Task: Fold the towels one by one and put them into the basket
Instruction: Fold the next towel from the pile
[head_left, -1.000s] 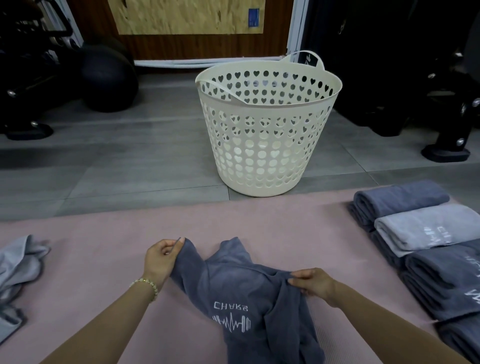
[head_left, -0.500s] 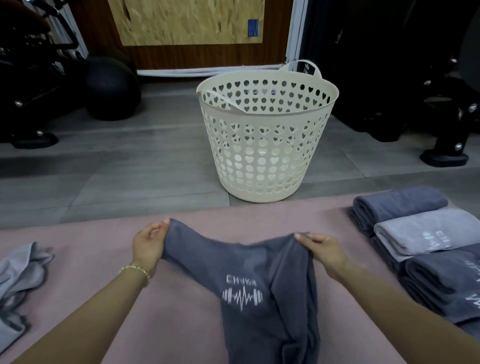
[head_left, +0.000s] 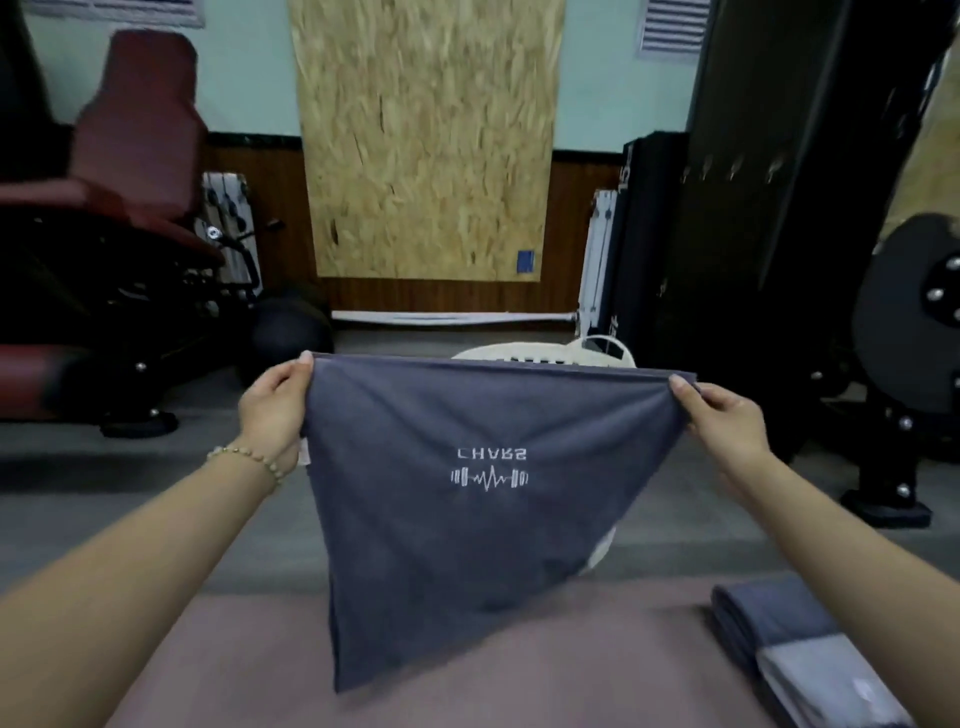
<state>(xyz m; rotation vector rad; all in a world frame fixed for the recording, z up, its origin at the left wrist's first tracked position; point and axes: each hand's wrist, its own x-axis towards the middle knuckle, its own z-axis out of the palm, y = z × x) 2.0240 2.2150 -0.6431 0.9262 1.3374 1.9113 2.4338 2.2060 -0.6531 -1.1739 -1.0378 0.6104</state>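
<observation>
1. Two top corners carry the whole load. On the left, our left hand (head_left: 272, 410) pinches one corner of the dark grey towel (head_left: 467, 545) between thumb and curled fingers. If that pinch slackens, the corner drops and the cloth bunches on the pink mat (head_left: 234, 649).
2. In the middle, the towel hangs in the air before us, its top edge pulled taut and its lower part tapering to a point at the lower left. We cannot tell whether that tip touches the mat. The bottom does not hang level, so we judge that a fold made from here may come out skewed.
3. Behind the towel, the cream basket (head_left: 545, 353) shows only its rim and one handle, and we cannot see inside it. Reaching for it blind risks knocking the rim.
4. On the right, our right hand (head_left: 727, 421) grips the other top corner, fingers curled round the gathered edge. An uneven pull between the hands would twist the cloth.
5. At the far right, the folded towels (head_left: 769, 623) lie on the mat. Laying this towel down carelessly could drag across them and undo them.
</observation>
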